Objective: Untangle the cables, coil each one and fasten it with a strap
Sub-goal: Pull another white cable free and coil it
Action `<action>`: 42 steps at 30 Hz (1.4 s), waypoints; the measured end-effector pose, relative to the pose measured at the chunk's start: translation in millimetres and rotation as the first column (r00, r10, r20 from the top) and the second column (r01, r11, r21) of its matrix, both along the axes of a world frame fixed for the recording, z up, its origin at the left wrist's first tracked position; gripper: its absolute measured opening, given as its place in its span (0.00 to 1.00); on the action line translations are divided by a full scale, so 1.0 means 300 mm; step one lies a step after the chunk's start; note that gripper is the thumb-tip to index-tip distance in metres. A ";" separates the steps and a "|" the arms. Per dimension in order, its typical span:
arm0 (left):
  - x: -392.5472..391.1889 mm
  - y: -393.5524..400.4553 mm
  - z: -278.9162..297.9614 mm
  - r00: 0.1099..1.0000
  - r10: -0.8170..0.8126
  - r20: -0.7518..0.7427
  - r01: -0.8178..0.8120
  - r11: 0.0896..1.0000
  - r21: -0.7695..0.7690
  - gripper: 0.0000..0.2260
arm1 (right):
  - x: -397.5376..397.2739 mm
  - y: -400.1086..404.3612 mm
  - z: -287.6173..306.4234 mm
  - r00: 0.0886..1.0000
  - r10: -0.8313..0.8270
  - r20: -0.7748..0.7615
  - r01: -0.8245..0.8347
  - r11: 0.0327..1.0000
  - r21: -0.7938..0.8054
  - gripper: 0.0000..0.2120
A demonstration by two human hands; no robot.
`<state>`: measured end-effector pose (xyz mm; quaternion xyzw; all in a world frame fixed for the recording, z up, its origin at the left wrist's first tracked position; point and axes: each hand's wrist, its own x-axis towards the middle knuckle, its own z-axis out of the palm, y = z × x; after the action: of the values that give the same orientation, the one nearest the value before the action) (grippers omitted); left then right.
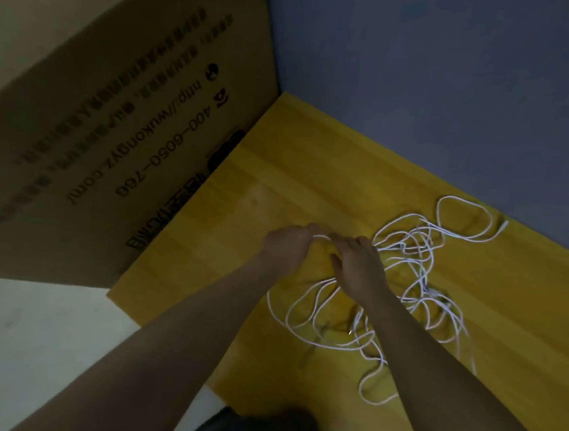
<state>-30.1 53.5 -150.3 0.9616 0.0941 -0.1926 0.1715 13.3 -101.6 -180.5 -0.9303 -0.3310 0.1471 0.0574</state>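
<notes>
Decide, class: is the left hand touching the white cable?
Touching. The head view shows the left hand pinching a strand of the white cable that runs across to the right hand.

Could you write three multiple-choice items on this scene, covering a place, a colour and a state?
1. Where is the cardboard box?
A. left of the yellow table
B. on the table
C. right of the table

2. What colour are the cables?
A. black
B. white
C. red

3. How do the cables lie?
A. coiled and strapped
B. straight and parallel
C. in a loose tangle

Answers:
1 A, the box stands at the table's left edge.
2 B, all visible strands are white.
3 C, loops cross each other, while the left hand and right hand pinch one strand between them.
</notes>
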 end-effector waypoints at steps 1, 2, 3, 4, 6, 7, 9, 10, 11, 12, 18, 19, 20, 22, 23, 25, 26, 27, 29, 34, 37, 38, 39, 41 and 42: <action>0.003 0.026 0.009 1.000 0.014 0.021 -0.013 0.999 -0.035 0.11 | 0.005 0.012 0.007 0.997 -0.054 -0.047 0.056 0.997 0.049 0.18; 0.008 0.052 0.021 0.998 0.029 0.047 -0.026 0.998 -0.062 0.11 | 0.012 0.019 0.019 0.990 -0.110 -0.090 0.119 0.988 0.098 0.15; 0.014 0.074 0.037 0.996 0.042 0.077 -0.035 0.996 -0.079 0.12 | 0.021 0.018 0.032 0.981 -0.155 -0.115 0.169 0.978 0.124 0.14; 0.022 0.096 0.054 0.993 0.047 0.110 -0.038 0.996 -0.082 0.12 | 0.029 0.011 0.045 0.977 -0.184 -0.109 0.196 0.973 0.118 0.13; 0.035 0.133 0.092 0.983 0.043 0.179 -0.033 0.998 -0.063 0.14 | 0.041 -0.023 0.066 0.977 -0.206 -0.046 0.208 0.977 0.054 0.13; 0.039 0.148 0.112 0.975 0.040 0.217 -0.028 0.998 -0.059 0.14 | 0.046 -0.045 0.076 0.977 -0.210 -0.022 0.210 0.978 0.011 0.12; 0.042 0.166 0.150 0.960 0.020 0.280 -0.004 0.998 -0.058 0.14 | 0.050 -0.085 0.102 0.966 -0.257 -0.032 0.256 0.966 -0.034 0.13; 0.040 0.168 0.169 0.952 0.002 0.306 0.010 0.999 -0.039 0.15 | 0.047 -0.100 0.119 0.954 -0.297 -0.041 0.297 0.955 -0.024 0.13; 0.036 0.163 0.190 0.942 -0.019 0.336 0.021 1.000 -0.002 0.15 | 0.045 -0.110 0.138 0.939 -0.340 -0.041 0.341 0.940 0.002 0.13; 0.032 0.156 0.212 0.929 -0.041 0.368 0.028 0.999 0.040 0.15 | 0.044 -0.115 0.162 0.923 -0.384 -0.034 0.385 0.922 0.035 0.13; 0.031 0.102 0.372 0.829 -0.065 0.555 0.004 0.994 0.111 0.15 | 0.048 -0.119 0.342 0.803 -0.593 -0.068 0.561 0.711 0.423 0.11; 0.036 0.091 0.408 0.817 -0.065 0.573 0.002 0.994 0.110 0.15 | 0.051 -0.119 0.377 0.794 -0.600 -0.099 0.565 0.667 0.486 0.11; 0.042 0.079 0.453 0.795 -0.060 0.604 0.003 0.996 0.094 0.14 | 0.058 -0.119 0.418 0.787 -0.604 -0.126 0.564 0.622 0.544 0.11; 0.060 0.057 0.569 0.707 -0.038 0.706 0.018 0.999 0.035 0.13 | 0.083 -0.117 0.519 0.776 -0.610 -0.162 0.549 0.525 0.650 0.12; 0.067 0.048 0.639 0.648 -0.032 0.761 0.035 0.999 0.013 0.12 | 0.096 -0.113 0.579 0.777 -0.603 -0.180 0.524 0.462 0.715 0.11; 0.094 0.037 0.788 0.522 -0.046 0.852 0.063 0.998 0.014 0.12 | 0.132 -0.098 0.721 0.790 -0.587 -0.177 0.429 0.324 0.843 0.10; 0.110 0.034 0.866 0.464 -0.045 0.885 0.066 0.998 0.016 0.11 | 0.148 -0.084 0.803 0.794 -0.583 -0.172 0.380 0.255 0.889 0.09; 0.127 0.031 0.944 0.398 -0.050 0.916 0.070 0.997 0.024 0.11 | 0.165 -0.071 0.881 0.799 -0.579 -0.162 0.331 0.198 0.923 0.09; 0.153 0.024 1.076 0.325 -0.039 0.945 0.096 0.995 0.008 0.12 | 0.180 -0.044 1.018 0.812 -0.561 -0.163 0.261 0.099 0.960 0.08; 0.211 0.037 1.362 0.192 0.056 0.980 0.164 0.982 -0.088 0.11 | 0.184 0.043 1.348 0.861 -0.498 -0.104 0.082 -0.067 0.994 0.09; 0.244 0.077 1.473 0.182 0.175 0.968 0.265 0.939 -0.220 0.11 | 0.179 0.059 1.500 0.849 -0.529 -0.010 -0.066 -0.124 0.990 0.08; 0.253 0.096 1.482 0.200 0.187 0.962 0.283 0.929 -0.239 0.11 | 0.179 0.058 1.522 0.836 -0.549 0.010 -0.096 -0.128 0.987 0.08; 0.264 0.122 1.474 0.240 0.172 0.955 0.290 0.927 -0.239 0.11 | 0.181 0.051 1.523 0.820 -0.572 0.015 -0.110 -0.131 0.985 0.08; 0.279 0.181 1.398 0.397 0.092 0.913 0.280 0.935 -0.216 0.11 | 0.186 0.029 1.470 0.772 -0.635 0.011 -0.099 -0.104 0.990 0.07; 0.282 0.213 1.339 0.503 0.041 0.864 0.275 0.939 -0.205 0.12 | 0.187 0.018 1.424 0.742 -0.671 0.019 -0.081 -0.061 0.995 0.07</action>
<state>54.4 117.4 251.4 0.8932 -0.1015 0.2841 0.3333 69.4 -96.1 246.8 -0.6629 -0.1070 -0.4028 0.6220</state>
